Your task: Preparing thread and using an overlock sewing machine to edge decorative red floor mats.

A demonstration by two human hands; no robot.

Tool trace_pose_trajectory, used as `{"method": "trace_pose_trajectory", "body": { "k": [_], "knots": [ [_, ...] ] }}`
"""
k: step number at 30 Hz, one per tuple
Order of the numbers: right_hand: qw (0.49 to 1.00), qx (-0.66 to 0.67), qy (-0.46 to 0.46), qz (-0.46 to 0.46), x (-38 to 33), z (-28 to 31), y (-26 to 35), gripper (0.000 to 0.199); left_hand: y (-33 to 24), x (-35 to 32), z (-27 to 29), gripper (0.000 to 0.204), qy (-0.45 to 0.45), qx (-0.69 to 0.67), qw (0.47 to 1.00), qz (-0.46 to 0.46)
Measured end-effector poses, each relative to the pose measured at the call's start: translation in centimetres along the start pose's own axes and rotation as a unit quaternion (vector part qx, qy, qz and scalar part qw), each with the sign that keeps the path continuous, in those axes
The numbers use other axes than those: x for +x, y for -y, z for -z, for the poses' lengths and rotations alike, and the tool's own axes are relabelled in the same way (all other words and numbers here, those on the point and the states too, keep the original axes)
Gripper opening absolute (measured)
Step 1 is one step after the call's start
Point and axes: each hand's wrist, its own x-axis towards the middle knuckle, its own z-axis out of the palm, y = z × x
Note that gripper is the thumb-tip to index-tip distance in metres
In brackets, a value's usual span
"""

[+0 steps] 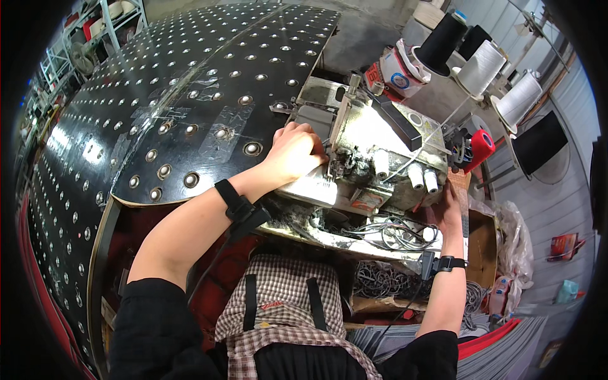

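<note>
An industrial sewing machine [373, 136], grey-white and coated with dark lint, stands in front of me under a bright light. My left hand [294, 152] is at its left side, by the sewing head, with the fingers curled down and closed; their tips and anything between them are hidden. A pale metal plate [309, 190] lies just below that hand. Low at the machine's right end is my right hand [448, 206], its fingers stretched upward along the side and partly hidden; nothing shows in its grasp. White thread tensioners [416, 176] stick out of the machine's front.
A black table [209, 82] studded with metal balls spreads to the left. Black and white thread cones [479, 68] stand at the right, with a red spool [479, 149] nearer. Loose cables [402, 234] lie below the machine, above a box of grey cord [389, 278].
</note>
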Motion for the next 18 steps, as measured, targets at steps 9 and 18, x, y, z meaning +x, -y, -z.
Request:
{"method": "trace_pose_trajectory", "body": {
  "k": [9,18],
  "knots": [
    [0.989,-0.077,-0.119,-0.029,1.0,0.5,-0.2,0.042,0.4,0.8,-0.7,0.018,-0.011,-0.001,1.000,-0.005],
    [0.972,-0.122,-0.196,-0.049,1.9,2.1,-0.4,0.039,0.4,1.6,-1.2,0.015,-0.015,-0.034,0.999,-0.005]
  ]
}}
